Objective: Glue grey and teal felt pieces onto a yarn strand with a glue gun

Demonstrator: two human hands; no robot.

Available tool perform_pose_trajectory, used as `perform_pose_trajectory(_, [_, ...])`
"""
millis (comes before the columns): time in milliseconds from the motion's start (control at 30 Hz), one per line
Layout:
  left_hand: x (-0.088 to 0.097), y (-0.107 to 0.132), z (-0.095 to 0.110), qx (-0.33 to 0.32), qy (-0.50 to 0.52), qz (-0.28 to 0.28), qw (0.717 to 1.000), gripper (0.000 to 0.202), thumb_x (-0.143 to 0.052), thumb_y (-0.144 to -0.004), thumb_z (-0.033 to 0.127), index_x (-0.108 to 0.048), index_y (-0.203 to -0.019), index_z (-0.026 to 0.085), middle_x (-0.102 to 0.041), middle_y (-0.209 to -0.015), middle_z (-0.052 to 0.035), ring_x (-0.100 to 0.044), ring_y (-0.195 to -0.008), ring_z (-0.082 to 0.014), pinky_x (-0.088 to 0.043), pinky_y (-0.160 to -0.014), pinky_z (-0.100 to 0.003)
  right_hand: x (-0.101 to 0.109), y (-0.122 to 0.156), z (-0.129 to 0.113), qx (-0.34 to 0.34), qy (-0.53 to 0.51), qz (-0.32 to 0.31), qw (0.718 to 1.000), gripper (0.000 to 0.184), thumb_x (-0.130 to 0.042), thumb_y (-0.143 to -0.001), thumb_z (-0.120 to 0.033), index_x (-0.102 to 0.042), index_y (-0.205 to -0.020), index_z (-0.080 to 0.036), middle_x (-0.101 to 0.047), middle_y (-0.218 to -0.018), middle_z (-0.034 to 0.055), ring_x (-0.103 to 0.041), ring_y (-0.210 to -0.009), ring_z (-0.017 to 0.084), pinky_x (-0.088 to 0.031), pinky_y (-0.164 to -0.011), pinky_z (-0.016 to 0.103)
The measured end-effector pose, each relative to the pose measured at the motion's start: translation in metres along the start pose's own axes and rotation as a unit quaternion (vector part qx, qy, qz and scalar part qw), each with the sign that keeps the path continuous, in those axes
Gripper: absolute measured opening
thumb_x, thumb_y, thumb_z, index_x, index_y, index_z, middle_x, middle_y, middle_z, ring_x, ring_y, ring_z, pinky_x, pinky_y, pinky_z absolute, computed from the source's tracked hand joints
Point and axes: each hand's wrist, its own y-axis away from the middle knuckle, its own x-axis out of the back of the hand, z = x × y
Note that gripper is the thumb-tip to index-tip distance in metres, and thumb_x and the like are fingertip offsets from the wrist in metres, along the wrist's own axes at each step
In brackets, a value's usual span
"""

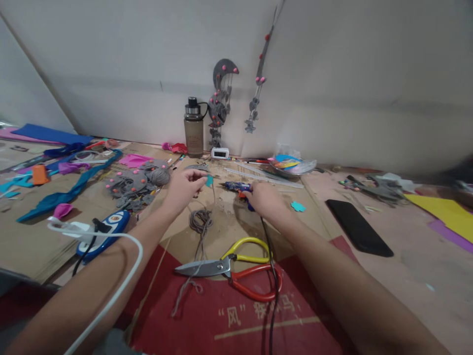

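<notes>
My left hand (186, 188) is closed in a pinch at a small turquoise cutout (210, 181), held above the cardboard. A strand of grey yarn hangs from there to a loose yarn bundle (200, 222). My right hand (265, 198) is wrapped round a blue glue gun (235, 186) with an orange trigger; its nozzle points left toward the cutout, with a gap between. A black cord (272, 276) runs down from the gun over the scissors' handles. Scissors with yellow and red handles (221, 266) lie partly spread on the cardboard, a yarn tail across the blade.
A turquoise scalloped piece (297, 206) lies right of my right hand, then a black phone (358, 228). On the left are grey felt ornaments (131, 185) and a power strip (107, 231) with a white cable. A bottle (194, 130) and small clock (220, 153) stand behind.
</notes>
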Motion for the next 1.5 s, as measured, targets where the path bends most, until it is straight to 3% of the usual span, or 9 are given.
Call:
perform_pose_trajectory(67, [-0.001, 0.002, 0.002, -0.001, -0.001, -0.013, 1.0, 0.023, -0.07, -0.065, 0.029, -0.068, -0.083, 0.014, -0.058, -0.058, 0.0012, -0.043, -0.042, -0.0058, -0.03, -0.039, -0.017, 0.004, 0.001, -0.011, 0.038, -0.047, 0.048, 0.997, 0.014, -0.059, -0.078, -0.029, -0.054, -0.073, -0.017, -0.063, -0.083, 0.013, -0.059, -0.085, 0.025, -0.046, -0.079, 0.042])
perform_pose_trajectory(133, [-0.003, 0.005, 0.006, -0.01, -0.016, -0.027, 0.999, 0.024, -0.07, -0.067, 0.03, -0.069, -0.084, 0.014, -0.058, -0.059, 0.0011, -0.043, -0.043, -0.0057, -0.031, -0.039, -0.018, 0.006, 0.003, -0.027, 0.073, -0.185, 0.04, 0.979, 0.011, -0.053, -0.082, -0.028, -0.054, -0.086, -0.018, -0.063, -0.091, 0.0106, -0.059, -0.089, 0.021, -0.047, -0.082, 0.039])
perform_pose_trajectory(233, [-0.003, 0.009, 0.013, -0.028, -0.046, -0.045, 0.998, 0.023, -0.068, -0.068, 0.031, -0.07, -0.085, 0.014, -0.058, -0.059, 0.0008, -0.043, -0.043, -0.0059, -0.032, -0.041, -0.018, 0.005, 0.007, -0.054, 0.068, -0.432, -0.092, 0.895, 0.026, -0.046, -0.087, -0.035, -0.044, -0.109, -0.02, -0.062, -0.099, 0.0067, -0.061, -0.088, 0.015, -0.049, -0.081, 0.033])
perform_pose_trajectory(333, [-0.001, 0.011, 0.02, -0.052, -0.083, -0.044, 0.994, 0.021, -0.066, -0.07, 0.03, -0.07, -0.084, 0.014, -0.059, -0.058, 0.0008, -0.043, -0.043, -0.0061, -0.032, -0.041, -0.018, 0.002, 0.009, -0.072, 0.035, -0.522, -0.183, 0.832, 0.034, -0.048, -0.086, -0.034, -0.038, -0.116, -0.021, -0.06, -0.085, 0.0001, -0.06, -0.069, 0.011, -0.051, -0.068, 0.03])
perform_pose_trajectory(433, [0.001, 0.012, 0.023, -0.068, -0.119, -0.03, 0.99, 0.02, -0.064, -0.071, 0.03, -0.069, -0.081, 0.014, -0.059, -0.058, 0.0011, -0.043, -0.043, -0.0061, -0.033, -0.041, -0.018, 0.0, 0.007, -0.074, 0.032, -0.473, -0.124, 0.871, 0.029, -0.056, -0.08, -0.028, -0.045, -0.105, -0.02, -0.051, -0.072, -0.0048, -0.05, -0.059, 0.01, -0.045, -0.057, 0.026])
perform_pose_trajectory(600, [0.002, 0.012, 0.024, -0.053, -0.149, -0.045, 0.986, 0.021, -0.061, -0.071, 0.028, -0.069, -0.085, 0.014, -0.063, -0.064, -0.0002, -0.049, -0.044, -0.0066, -0.037, -0.041, -0.018, 0.006, 0.002, -0.071, 0.133, -0.319, 0.016, 0.938, 0.006, -0.057, -0.081, -0.025, -0.057, -0.08, -0.018, -0.055, -0.073, -0.0005, -0.048, -0.068, 0.012, -0.039, -0.065, 0.027])
perform_pose_trajectory(833, [-0.003, 0.016, 0.028, -0.007, -0.116, -0.062, 0.991, 0.026, -0.06, -0.071, 0.025, -0.068, -0.092, 0.011, -0.065, -0.06, -0.0027, -0.06, -0.049, -0.0108, -0.042, -0.04, -0.017, 0.008, 0.0, -0.074, 0.186, -0.218, 0.101, 0.953, 0.015, -0.051, -0.087, -0.029, -0.059, -0.078, -0.019, -0.057, -0.075, 0.0029, -0.049, -0.074, 0.016, -0.036, -0.069, 0.028])
perform_pose_trajectory(1100, [-0.006, 0.014, 0.019, 0.011, -0.014, -0.083, 0.996, 0.025, -0.068, -0.068, 0.03, -0.068, -0.085, 0.012, -0.07, -0.079, -0.0061, -0.07, -0.074, -0.0196, -0.057, -0.057, -0.026, 0.008, -0.005, -0.073, 0.193, -0.162, 0.107, 0.962, 0.021, -0.045, -0.09, -0.028, -0.058, -0.077, -0.019, -0.057, -0.078, 0.0037, -0.051, -0.078, 0.016, -0.035, -0.072, 0.029])
perform_pose_trajectory(1500, [-0.007, 0.017, 0.021, 0.021, -0.024, -0.111, 0.993, 0.027, -0.067, -0.07, 0.036, -0.069, -0.082, 0.012, -0.071, -0.079, -0.0081, -0.07, -0.072, -0.0203, -0.057, -0.058, -0.026, 0.008, -0.008, -0.073, 0.21, -0.173, 0.119, 0.955, 0.028, -0.041, -0.091, -0.03, -0.054, -0.069, -0.019, -0.052, -0.072, 0.002, -0.048, -0.073, 0.015, -0.034, -0.069, 0.027])
